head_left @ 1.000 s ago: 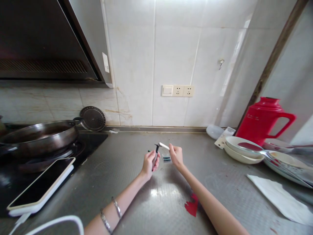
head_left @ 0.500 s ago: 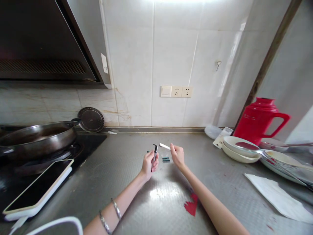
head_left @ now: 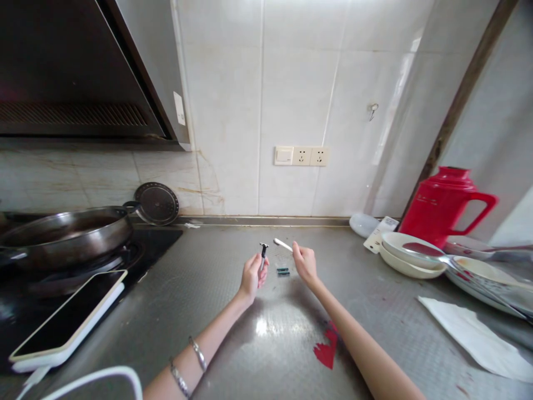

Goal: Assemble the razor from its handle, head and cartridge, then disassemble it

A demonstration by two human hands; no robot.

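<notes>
As the left hand (head_left: 252,276) pinches the razor (head_left: 263,256), the right hand (head_left: 305,262) grips the stick (head_left: 283,244) by its right end: light, stiff pieces, I'd judge, best held there!

Black-and-silver razor (head_left: 264,255), white stick (head_left: 283,244), red flask (head_left: 437,208).

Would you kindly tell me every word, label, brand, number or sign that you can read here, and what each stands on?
No text can be read for certain.
Red jug: pale lettering on its side, too blurred to read.
White sticker on the range hood: faint marks, too small to read.
White card: small dark marks, too blurred to read.
</notes>
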